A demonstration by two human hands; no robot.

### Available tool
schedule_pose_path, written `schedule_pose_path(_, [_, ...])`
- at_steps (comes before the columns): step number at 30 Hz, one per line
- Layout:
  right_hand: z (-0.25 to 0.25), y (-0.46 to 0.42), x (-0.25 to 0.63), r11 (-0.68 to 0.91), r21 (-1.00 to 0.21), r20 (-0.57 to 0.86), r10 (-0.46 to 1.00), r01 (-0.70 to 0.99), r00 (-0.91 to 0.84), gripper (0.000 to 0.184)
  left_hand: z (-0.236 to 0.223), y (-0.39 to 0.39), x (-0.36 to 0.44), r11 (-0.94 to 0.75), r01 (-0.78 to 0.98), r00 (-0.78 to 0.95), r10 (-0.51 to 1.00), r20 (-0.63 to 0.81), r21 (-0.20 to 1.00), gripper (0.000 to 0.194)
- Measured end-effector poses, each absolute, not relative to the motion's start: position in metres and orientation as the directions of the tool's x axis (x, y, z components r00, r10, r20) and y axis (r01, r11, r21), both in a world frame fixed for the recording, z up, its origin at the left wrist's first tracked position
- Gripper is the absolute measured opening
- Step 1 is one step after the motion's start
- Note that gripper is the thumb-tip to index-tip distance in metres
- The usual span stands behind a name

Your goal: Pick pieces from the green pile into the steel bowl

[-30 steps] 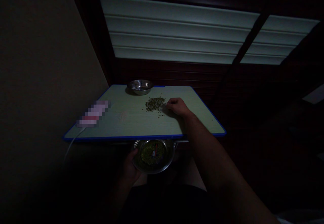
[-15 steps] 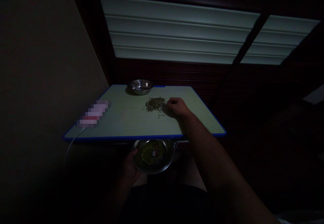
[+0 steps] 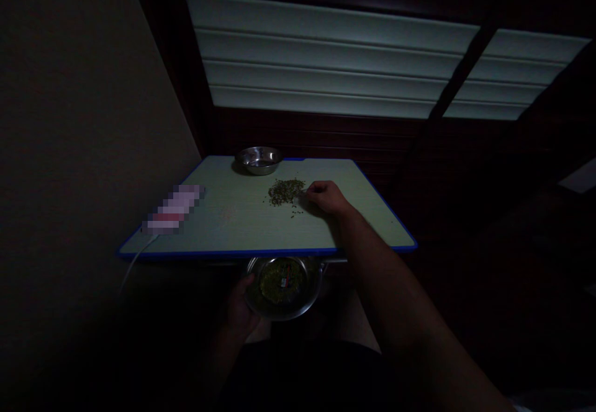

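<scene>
My left hand (image 3: 243, 306) grips the left rim of a metal bowl (image 3: 305, 306) below the table's front edge. Inside that bowl lies a green mass (image 3: 274, 282) with a small red and white label on it; whether it is bagged I cannot tell. My right hand (image 3: 326, 196) is closed in a pinch over the table, at the right side of a loose pile of small greenish-brown grains (image 3: 283, 192). A small, see-through piece (image 3: 302, 195) shows at its fingertips, too dim to name. A few stray grains lie in front of the pile.
The pale table (image 3: 251, 232) has a blue edge. An empty-looking metal bowl (image 3: 259, 161) stands at its back. On the left lies a blurred-out pinkish object (image 3: 174, 209) with a white cable (image 3: 135, 260). A wall rises on the left, and dark panelling stands behind.
Almost nothing differs. The right hand stays at the pile's right edge with only slight finger movement, the left hand keeps holding the bowl, and the view shifts a little.
</scene>
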State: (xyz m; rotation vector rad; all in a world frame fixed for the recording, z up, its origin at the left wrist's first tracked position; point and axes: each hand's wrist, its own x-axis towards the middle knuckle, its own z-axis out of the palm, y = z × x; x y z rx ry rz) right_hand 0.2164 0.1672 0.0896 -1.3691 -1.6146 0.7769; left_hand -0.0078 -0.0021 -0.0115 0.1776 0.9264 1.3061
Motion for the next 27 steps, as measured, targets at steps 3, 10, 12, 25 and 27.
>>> schedule_pose_path(3, [0.09, 0.166, 0.215, 0.184, -0.894, 0.179, 0.983, 0.408, -0.051, 0.015, -0.012, -0.001, -0.008, 0.315, -0.742, -0.027, 0.868, -0.496, 0.592, 0.023])
schedule_pose_path(10, [0.093, 0.162, 0.213, 0.167, -0.901, 0.151, 0.986, 0.401, -0.072, 0.016, -0.013, -0.002, -0.008, 0.341, -0.715, -0.016, 0.864, -0.503, 0.61, 0.024])
schedule_pose_path(12, [0.091, 0.163, 0.213, 0.184, -0.897, 0.158, 0.983, 0.402, -0.097, 0.015, -0.012, -0.002, -0.008, 0.335, -0.72, -0.027, 0.862, -0.507, 0.608, 0.023])
schedule_pose_path(25, [0.097, 0.157, 0.21, 0.134, -0.935, 0.064, 0.974, 0.327, -0.217, 0.017, -0.016, -0.001, -0.009, 0.32, -0.719, -0.04, 0.867, -0.497, 0.617, 0.023])
schedule_pose_path(27, [0.096, 0.159, 0.211, 0.143, -0.922, 0.097, 0.985, 0.36, -0.142, 0.014, -0.016, -0.001, -0.009, 0.307, -0.723, -0.043, 0.874, -0.483, 0.619, 0.023])
